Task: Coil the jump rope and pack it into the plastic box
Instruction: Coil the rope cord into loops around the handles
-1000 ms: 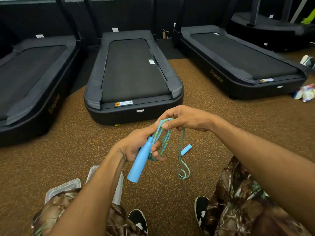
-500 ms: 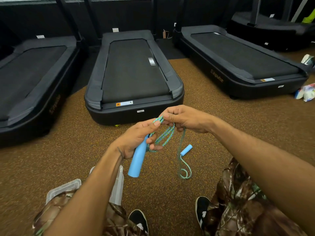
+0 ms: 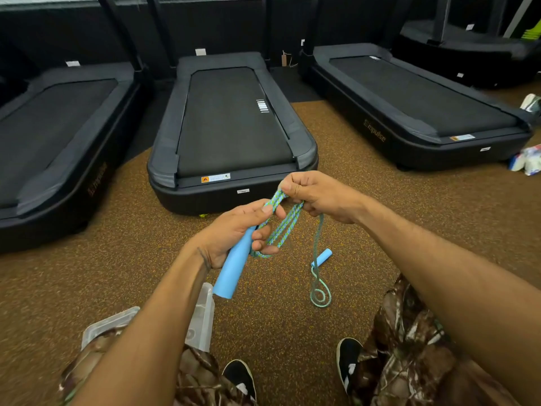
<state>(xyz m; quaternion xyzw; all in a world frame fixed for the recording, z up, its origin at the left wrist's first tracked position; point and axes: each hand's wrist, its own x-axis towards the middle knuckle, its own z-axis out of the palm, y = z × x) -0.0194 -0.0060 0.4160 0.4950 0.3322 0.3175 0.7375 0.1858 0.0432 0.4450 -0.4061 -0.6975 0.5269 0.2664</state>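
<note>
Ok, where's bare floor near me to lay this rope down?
Bare floor lies between the left treadmill and the plastic box. Also between the shoes. Crowded: below the right hand, where the loose handle and rope tail lie.

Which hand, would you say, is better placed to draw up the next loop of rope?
The right hand: the loose rope hangs from it to the floor; the left hand grips the handle and loops.
</note>
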